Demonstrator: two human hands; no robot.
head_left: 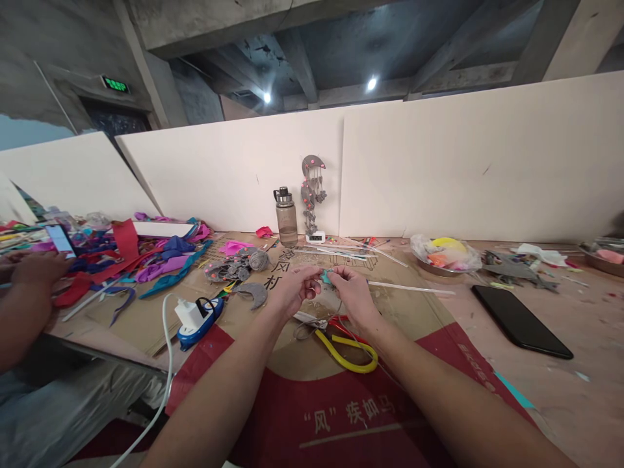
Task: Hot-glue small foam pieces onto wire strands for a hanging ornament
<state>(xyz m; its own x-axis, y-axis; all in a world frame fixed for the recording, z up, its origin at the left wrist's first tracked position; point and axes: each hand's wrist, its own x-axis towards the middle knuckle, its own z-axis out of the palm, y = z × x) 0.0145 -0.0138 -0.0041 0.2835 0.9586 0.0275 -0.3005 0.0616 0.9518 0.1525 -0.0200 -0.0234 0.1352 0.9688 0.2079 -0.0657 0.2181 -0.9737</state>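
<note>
My left hand (298,288) and my right hand (351,292) meet above the cardboard at the middle of the table. Between their fingertips is a small teal piece (325,277), pinched from both sides; its shape is too small to tell. Just below lie yellow-handled scissors (348,354) and a red-handled tool (341,322), partly hidden by my right hand, with thin grey cord (305,330) beside them. A grey crescent (254,294) rests left of my left hand, near a ball of grey yarn (259,260).
A bottle (286,218) and a hanging grey ornament (312,188) stand at the back. A phone (520,322) lies right, near a bowl (441,268). At left are a blue power strip (202,325), fabric strips (168,266) and another person's arm (24,305).
</note>
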